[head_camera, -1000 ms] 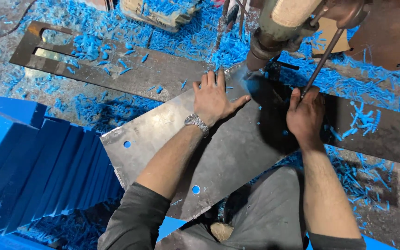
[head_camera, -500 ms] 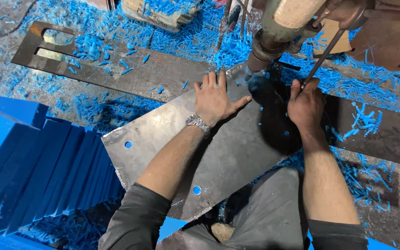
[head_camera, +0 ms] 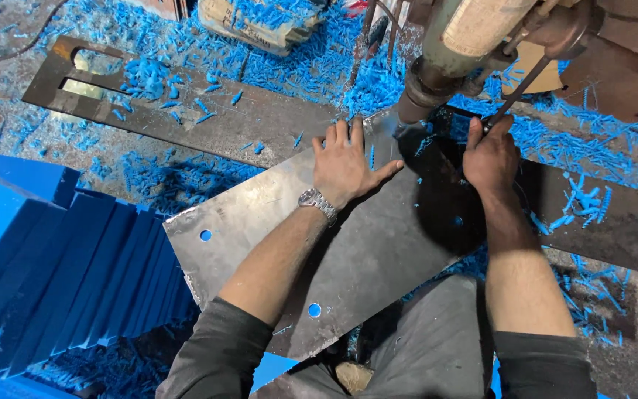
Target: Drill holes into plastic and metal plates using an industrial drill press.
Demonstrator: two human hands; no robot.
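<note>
Your left hand lay flat on the grey metal plate, fingers spread and open, palm pressing down near the plate's far edge, just beside the drill spindle. A metal wristwatch sat on that wrist. Your right hand was closed around the thin feed lever of the drill press, fingers wrapped on its lower end, over the plate's far right corner.

The plate rested tilted across the work surface, its long side running from near left to far right. Three round holes showed through it: one near its left corner, one by its near edge, one under your right forearm. The spindle nose stood at the plate's far edge between your two hands; whether the bit was touching the plate could not be told, the spot lay in shadow.

Blue shavings were scattered thickly over the surface beyond and left of the plate. A long dark steel strip with a rectangular cut-out lay past the plate toward the far left. A stack of blue slabs stood on edge at the near left, just beside the plate's left corner. Your grey trouser knee showed below the plate's near edge.
</note>
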